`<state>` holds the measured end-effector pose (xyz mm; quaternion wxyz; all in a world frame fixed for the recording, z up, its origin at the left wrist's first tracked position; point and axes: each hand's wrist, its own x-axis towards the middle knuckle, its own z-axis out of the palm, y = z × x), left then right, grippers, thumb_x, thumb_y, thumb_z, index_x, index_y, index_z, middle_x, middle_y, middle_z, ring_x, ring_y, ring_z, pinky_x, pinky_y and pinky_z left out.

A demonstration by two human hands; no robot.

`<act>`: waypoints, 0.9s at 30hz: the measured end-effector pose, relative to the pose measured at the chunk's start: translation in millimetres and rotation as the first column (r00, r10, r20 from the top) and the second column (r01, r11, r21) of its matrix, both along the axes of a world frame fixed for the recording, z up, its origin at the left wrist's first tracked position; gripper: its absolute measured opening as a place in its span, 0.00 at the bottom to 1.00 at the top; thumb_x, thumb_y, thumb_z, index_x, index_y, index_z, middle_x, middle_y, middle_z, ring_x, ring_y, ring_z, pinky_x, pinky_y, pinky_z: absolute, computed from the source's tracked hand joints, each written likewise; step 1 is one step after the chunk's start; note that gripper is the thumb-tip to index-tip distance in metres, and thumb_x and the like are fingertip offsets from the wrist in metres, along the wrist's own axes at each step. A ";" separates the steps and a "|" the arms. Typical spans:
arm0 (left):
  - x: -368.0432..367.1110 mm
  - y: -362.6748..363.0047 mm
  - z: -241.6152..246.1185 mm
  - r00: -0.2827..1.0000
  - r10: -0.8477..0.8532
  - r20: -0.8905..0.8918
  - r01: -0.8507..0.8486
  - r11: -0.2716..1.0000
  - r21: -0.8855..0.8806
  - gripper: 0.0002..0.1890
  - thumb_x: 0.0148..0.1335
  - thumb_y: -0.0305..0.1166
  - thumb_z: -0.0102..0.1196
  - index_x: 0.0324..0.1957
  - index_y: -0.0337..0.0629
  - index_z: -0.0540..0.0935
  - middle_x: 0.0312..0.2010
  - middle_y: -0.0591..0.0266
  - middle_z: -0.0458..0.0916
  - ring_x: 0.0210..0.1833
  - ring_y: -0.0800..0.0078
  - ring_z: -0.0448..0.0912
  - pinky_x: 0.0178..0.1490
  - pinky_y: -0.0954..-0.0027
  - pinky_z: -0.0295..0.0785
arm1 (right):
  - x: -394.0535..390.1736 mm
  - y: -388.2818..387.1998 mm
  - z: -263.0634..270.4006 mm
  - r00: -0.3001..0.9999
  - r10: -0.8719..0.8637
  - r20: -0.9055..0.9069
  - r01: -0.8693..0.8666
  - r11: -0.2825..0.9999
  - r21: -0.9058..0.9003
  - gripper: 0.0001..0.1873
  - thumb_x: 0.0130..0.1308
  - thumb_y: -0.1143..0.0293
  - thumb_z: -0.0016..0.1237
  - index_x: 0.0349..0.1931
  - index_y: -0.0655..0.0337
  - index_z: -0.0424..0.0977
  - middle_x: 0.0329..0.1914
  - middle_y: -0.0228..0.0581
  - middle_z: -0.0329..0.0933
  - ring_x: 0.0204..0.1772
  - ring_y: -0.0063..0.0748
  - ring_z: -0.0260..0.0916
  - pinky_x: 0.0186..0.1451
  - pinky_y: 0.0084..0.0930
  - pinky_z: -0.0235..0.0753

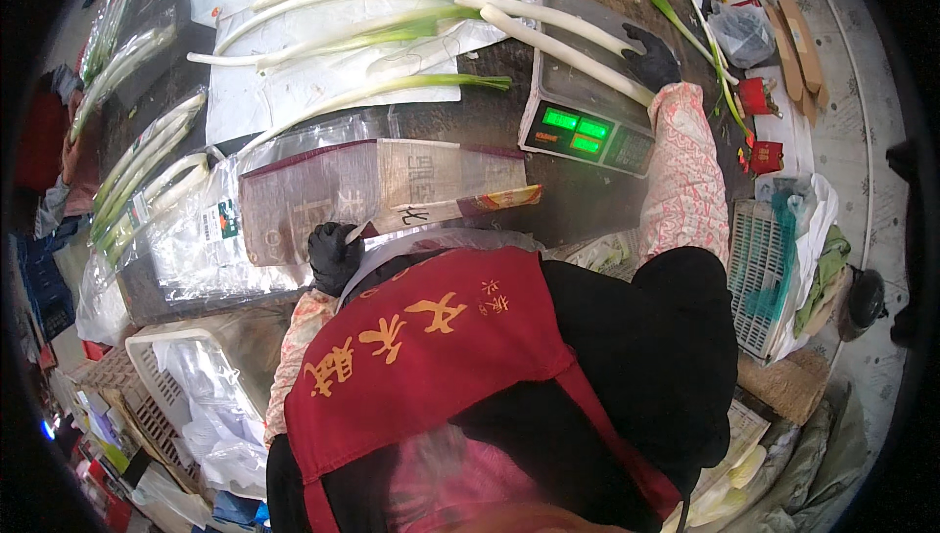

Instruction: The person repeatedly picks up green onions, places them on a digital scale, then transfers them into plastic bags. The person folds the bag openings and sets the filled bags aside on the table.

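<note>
My right hand (653, 57), in a black glove, is at the white ends of two leeks (567, 53) lying across the digital scale (592, 133), whose display glows green; whether its fingers grip them is unclear. Near the table's front edge my left hand (334, 258), gloved in black, is curled at the corner of a printed woven bag (316, 202); its fingers are partly hidden. Beyond the bag, several leeks (345, 103) lie on white sheets (242, 103). Clear plastic packaging bags (176, 261) are spread at the left, beside leeks packed in clear plastic (150, 158).
At the far left another person's hand (73, 133) is near a bagged bundle. A white plastic crate (139, 346) holding plastic bags stands below the table's left front. A slatted basket (753, 276) stands at the right. Small red boxes (766, 156) and loose green leeks (694, 41) lie beyond the scale.
</note>
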<state>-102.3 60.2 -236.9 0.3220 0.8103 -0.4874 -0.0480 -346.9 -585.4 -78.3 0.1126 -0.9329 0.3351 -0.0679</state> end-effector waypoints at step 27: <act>-3.1 -0.3 1.2 0.997 0.061 -0.046 -0.055 0.991 0.120 0.11 0.45 0.32 0.59 0.34 0.50 0.82 0.32 0.61 0.78 0.40 0.57 0.75 0.44 0.56 0.69 | 382.7 139.7 -56.2 0.643 0.737 0.208 -0.754 0.561 0.342 0.20 0.61 0.59 0.57 0.53 0.54 0.75 0.53 0.44 0.75 0.55 0.46 0.73 0.61 0.34 0.70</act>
